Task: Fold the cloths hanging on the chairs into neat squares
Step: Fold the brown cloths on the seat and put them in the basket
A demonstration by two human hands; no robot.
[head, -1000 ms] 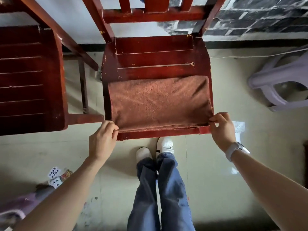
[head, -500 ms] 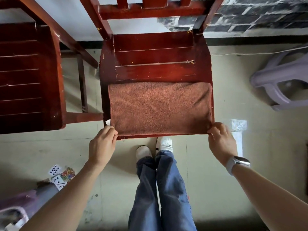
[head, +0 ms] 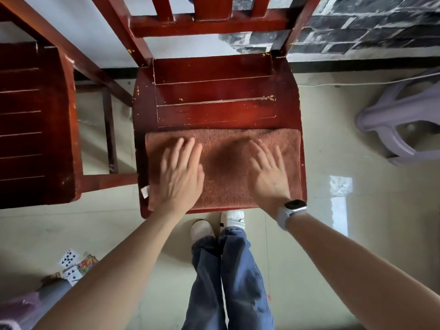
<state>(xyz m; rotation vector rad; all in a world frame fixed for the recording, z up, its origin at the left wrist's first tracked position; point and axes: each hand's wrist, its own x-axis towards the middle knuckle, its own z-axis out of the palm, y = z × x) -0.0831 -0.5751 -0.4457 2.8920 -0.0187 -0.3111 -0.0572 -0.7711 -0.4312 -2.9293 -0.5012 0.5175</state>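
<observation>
A brown cloth (head: pixel 226 167), folded into a wide rectangle, lies flat on the front half of a red wooden chair seat (head: pixel 214 91). My left hand (head: pixel 179 172) rests palm down on the cloth's left part, fingers spread and blurred. On the cloth's right part my right hand (head: pixel 267 170) lies flat too, fingers apart, with a white watch on its wrist. Neither hand grips anything. A small white tag (head: pixel 145 192) sticks out at the cloth's near left corner.
A second dark red chair (head: pixel 35 127) stands to the left, close to the first. A pale purple plastic stool (head: pixel 400 120) sits at the right. Playing cards (head: pixel 71 263) lie on the floor at lower left. My legs and white shoes (head: pixel 216 225) are below the seat.
Both hands let go of the cloth's near corners and moved forward onto its top, flat and open. The cloth's far edge sits lower on the seat than a second ago.
</observation>
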